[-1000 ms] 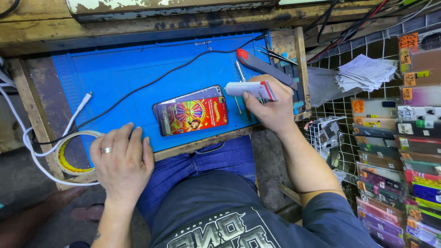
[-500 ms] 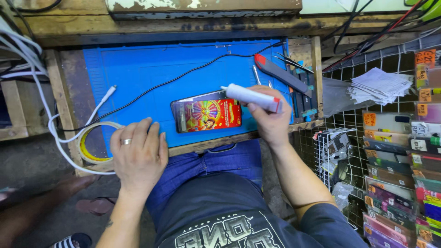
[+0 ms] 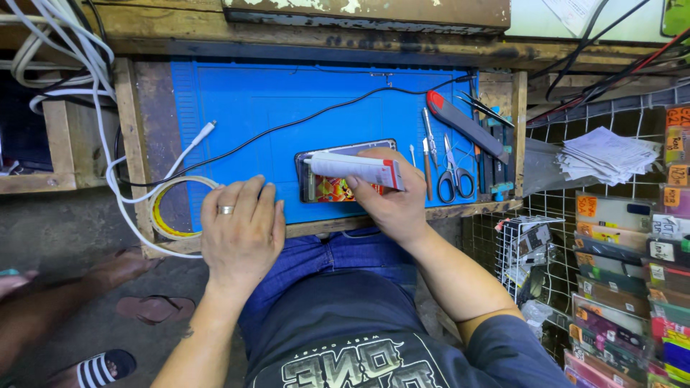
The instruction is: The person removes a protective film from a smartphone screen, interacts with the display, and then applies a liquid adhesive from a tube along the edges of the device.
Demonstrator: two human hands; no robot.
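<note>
Right hand (image 3: 388, 205) fingers pinch a white plastic glue tube (image 3: 353, 169) over the slim colourful-backed phone (image 3: 334, 188) (left hand (image 3: 241, 233) spread flat); over-squeezing could flood it.

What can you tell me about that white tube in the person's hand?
The tube is white and looks like soft plastic, with a narrow nozzle at its left end and a red band near its right end. It lies nearly level, nozzle pointing left, over the top edge of the phone on the blue mat. The right hand grips it.
</note>
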